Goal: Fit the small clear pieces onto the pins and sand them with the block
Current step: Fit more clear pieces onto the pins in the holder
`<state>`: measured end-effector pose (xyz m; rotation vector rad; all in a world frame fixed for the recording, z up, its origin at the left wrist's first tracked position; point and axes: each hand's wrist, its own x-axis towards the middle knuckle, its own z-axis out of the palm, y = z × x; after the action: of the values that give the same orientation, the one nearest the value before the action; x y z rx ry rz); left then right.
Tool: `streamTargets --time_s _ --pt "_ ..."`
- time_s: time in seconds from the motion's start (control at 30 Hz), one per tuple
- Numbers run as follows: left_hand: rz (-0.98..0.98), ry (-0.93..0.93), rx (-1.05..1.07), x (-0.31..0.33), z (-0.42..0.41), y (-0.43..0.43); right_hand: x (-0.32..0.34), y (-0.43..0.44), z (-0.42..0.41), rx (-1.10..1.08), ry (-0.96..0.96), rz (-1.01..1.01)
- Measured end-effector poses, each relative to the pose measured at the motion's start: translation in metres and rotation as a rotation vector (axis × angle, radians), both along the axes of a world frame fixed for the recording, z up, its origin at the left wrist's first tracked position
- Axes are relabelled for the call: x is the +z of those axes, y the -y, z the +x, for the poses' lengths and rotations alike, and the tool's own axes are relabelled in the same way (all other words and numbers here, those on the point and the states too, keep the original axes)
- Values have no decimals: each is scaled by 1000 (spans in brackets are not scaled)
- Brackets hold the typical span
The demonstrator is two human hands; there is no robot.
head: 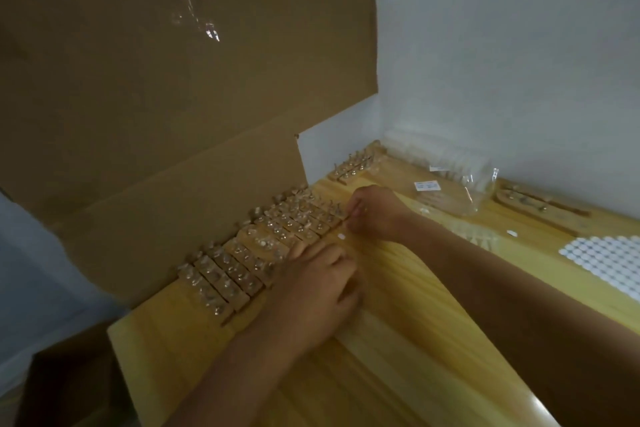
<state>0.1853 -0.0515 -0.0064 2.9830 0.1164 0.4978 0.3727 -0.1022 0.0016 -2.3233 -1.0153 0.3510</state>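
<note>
**A:** Where does it stand?

**B:** Fitting, I'd say. The row of wooden pin blocks (263,246) lies along the far edge of the surface (398,340), most pins already wearing clear pieces (221,263). The right hand (374,215) is at the row's right end, fingertips drawn together in a pinch over the last pins. What they hold is too small to see.

**A:** And the left hand?

**B:** The left hand (311,291) rests knuckles-up against the blocks, fingers loosely bent. I can't tell whether it holds anything.

**A:** How to do it well?

**B:** Let the left steady the block, bring the piece straight down over the pin, and seat it fully. A loose piece (341,236) waits on the surface just beside the right fingers.

**A:** Anything in the way?

**B:** The cardboard sheet (156,114) stands close behind the row, so reach in from the front. A plastic bag (446,194), a sheet of white dots (606,263) and more pin blocks (353,166) sit off to the right. I can't pick out a sanding block.
</note>
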Motion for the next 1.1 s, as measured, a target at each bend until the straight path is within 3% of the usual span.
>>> streamTargets --time_s 0.33,0.43,0.57,0.67,0.8,0.97,1.1 --pt "-7 -32 -9 -4 13 0 8 4 9 -104 71 3" --pt "-63 7 17 2 17 6 26 59 5 -165 115 94" --pt "-242 39 -39 11 34 37 48 198 -13 -251 120 176" --pt "-313 5 -175 11 53 88 53 311 -45 -362 75 184" --pt "-353 -169 -516 10 64 174 43 418 -115 -415 -3 164" --pt "-286 -331 -877 5 45 248 18 472 -195 -485 0 229" --pt "-293 -338 -973 0 25 264 1 477 -221 -447 31 217"
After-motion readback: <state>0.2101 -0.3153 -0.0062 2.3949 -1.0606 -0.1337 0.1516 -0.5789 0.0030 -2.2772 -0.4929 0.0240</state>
